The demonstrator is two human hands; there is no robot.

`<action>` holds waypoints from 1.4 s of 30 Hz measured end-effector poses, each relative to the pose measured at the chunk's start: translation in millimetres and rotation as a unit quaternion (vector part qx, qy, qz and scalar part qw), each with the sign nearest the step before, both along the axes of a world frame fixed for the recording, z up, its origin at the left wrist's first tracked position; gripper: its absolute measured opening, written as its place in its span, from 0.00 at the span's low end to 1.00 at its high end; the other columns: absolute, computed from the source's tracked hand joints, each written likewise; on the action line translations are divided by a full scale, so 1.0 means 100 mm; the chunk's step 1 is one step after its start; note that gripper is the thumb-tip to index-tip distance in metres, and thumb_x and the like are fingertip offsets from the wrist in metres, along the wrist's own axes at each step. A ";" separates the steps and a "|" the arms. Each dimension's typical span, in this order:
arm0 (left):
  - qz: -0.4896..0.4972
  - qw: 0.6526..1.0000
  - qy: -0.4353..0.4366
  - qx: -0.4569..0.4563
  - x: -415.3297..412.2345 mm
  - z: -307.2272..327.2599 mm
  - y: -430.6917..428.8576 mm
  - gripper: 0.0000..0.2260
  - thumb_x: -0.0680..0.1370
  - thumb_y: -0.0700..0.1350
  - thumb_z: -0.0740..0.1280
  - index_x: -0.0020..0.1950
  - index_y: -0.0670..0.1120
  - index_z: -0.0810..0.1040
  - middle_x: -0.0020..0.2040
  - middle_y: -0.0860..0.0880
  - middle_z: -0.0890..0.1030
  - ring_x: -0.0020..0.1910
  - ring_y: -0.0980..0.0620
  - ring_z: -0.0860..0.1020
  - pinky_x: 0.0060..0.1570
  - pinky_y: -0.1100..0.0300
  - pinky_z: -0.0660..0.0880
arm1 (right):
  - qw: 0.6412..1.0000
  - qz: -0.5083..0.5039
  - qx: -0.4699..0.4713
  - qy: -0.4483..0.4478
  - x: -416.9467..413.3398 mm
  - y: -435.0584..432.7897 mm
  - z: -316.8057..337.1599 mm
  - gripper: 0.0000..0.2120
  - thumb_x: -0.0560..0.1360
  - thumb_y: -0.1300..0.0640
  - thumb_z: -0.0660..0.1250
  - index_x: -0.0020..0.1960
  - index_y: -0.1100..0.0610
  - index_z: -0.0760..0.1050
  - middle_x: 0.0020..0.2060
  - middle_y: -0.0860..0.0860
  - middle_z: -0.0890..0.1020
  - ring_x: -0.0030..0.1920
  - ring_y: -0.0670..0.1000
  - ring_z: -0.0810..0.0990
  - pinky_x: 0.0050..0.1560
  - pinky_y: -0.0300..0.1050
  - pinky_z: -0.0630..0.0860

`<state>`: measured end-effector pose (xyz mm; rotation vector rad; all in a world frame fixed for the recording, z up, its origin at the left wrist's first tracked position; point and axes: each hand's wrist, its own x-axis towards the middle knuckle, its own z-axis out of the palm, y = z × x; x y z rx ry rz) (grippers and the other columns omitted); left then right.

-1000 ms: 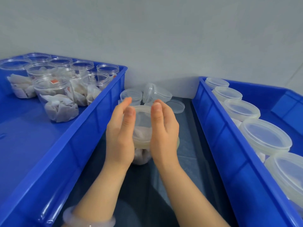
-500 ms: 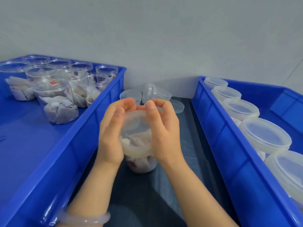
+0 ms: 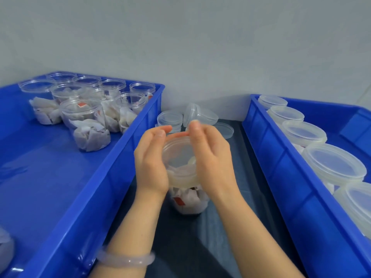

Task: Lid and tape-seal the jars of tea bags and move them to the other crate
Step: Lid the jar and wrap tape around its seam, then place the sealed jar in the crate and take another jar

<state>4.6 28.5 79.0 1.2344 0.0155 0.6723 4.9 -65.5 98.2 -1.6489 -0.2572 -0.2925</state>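
left hand [image 3: 150, 167] and right hand [image 3: 212, 163] cupping lid [image 3: 178, 157], fingers curled

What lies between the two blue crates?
In the head view, a dark mat runs between them. On it stands the jar of tea bags, its lid held by the left hand and right hand; loose lids lie behind.

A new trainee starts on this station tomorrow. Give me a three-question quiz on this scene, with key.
1. True or false: the tea-bag jars clustered in the left crate are open-topped.
2. Fill in: the row of jars in the right crate wear ___.
3. The jar gripped by the left hand and right hand is: A in left crate; B between the crates; C in right crate.
Key: 1 true; 2 lids; 3 B.
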 end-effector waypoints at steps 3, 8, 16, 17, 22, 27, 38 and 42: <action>0.008 0.999 -0.046 -0.015 -0.04 0.28 -0.04 0.08 0.72 0.48 0.61 0.42 0.50 0.79 0.39 0.53 0.83 0.40 0.56 0.80 0.40 0.62 0.74 | 1.000 -0.020 -0.013 -0.019 -0.04 -0.01 0.32 0.13 0.73 0.42 0.67 0.40 0.51 0.79 0.32 0.39 0.81 0.36 0.36 0.77 0.36 0.29 0.69; -0.004 0.989 -0.122 -0.080 0.25 1.16 -0.30 0.06 0.75 0.39 0.61 0.41 0.45 0.77 0.30 0.58 0.81 0.37 0.59 0.81 0.36 0.65 0.74 | 0.993 -0.091 0.000 -0.069 0.25 -0.13 1.25 0.17 0.75 0.51 0.67 0.35 0.64 0.77 0.27 0.48 0.76 0.32 0.47 0.74 0.36 0.46 0.71; -0.105 0.991 0.012 0.081 1.29 1.80 -1.27 0.05 0.76 0.40 0.63 0.41 0.43 0.77 0.42 0.45 0.80 0.47 0.43 0.77 0.44 0.59 0.69 | 0.968 -0.231 0.042 -0.092 1.05 -1.20 1.72 0.07 0.67 0.60 0.62 0.33 0.58 0.78 0.30 0.52 0.79 0.35 0.53 0.78 0.38 0.46 0.73; -0.137 0.985 0.041 0.101 1.41 1.81 -1.40 0.08 0.77 0.40 0.63 0.38 0.42 0.76 0.45 0.40 0.81 0.46 0.42 0.77 0.45 0.58 0.70 | 0.963 -0.251 0.047 -0.090 1.17 -1.36 1.71 0.10 0.70 0.63 0.61 0.33 0.54 0.78 0.31 0.51 0.80 0.36 0.52 0.79 0.40 0.46 0.74; -0.220 0.967 0.075 0.102 1.94 1.68 -1.98 0.12 0.78 0.39 0.61 0.34 0.46 0.73 0.40 0.45 0.76 0.43 0.48 0.72 0.47 0.54 0.71 | 0.954 -0.287 0.057 -0.071 1.75 -1.98 1.58 0.15 0.72 0.65 0.57 0.34 0.52 0.77 0.32 0.48 0.81 0.39 0.51 0.81 0.44 0.46 0.76; -0.310 0.946 0.069 0.060 2.42 1.46 -2.48 0.08 0.79 0.40 0.61 0.44 0.44 0.79 0.47 0.44 0.79 0.47 0.47 0.76 0.49 0.55 0.72 | 0.949 -0.304 0.045 -0.073 2.20 -2.56 1.38 0.14 0.72 0.65 0.55 0.39 0.55 0.79 0.35 0.49 0.82 0.36 0.42 0.79 0.41 0.39 0.76; -0.249 0.851 0.120 0.447 2.98 0.75 -2.81 0.12 0.82 0.47 0.57 0.47 0.42 0.76 0.45 0.44 0.78 0.46 0.46 0.74 0.49 0.56 0.71 | 0.963 -0.267 0.040 0.016 2.81 -3.13 0.48 0.17 0.73 0.67 0.51 0.44 0.53 0.76 0.47 0.54 0.83 0.49 0.49 0.79 0.48 0.40 0.73; -0.222 0.776 0.139 0.573 2.97 0.60 -2.81 0.15 0.82 0.51 0.57 0.60 0.44 0.78 0.58 0.44 0.80 0.57 0.43 0.76 0.61 0.49 0.71 | 0.963 -0.253 0.043 0.087 2.84 -3.22 0.16 0.16 0.74 0.69 0.51 0.46 0.56 0.75 0.47 0.53 0.81 0.46 0.49 0.77 0.40 0.36 0.74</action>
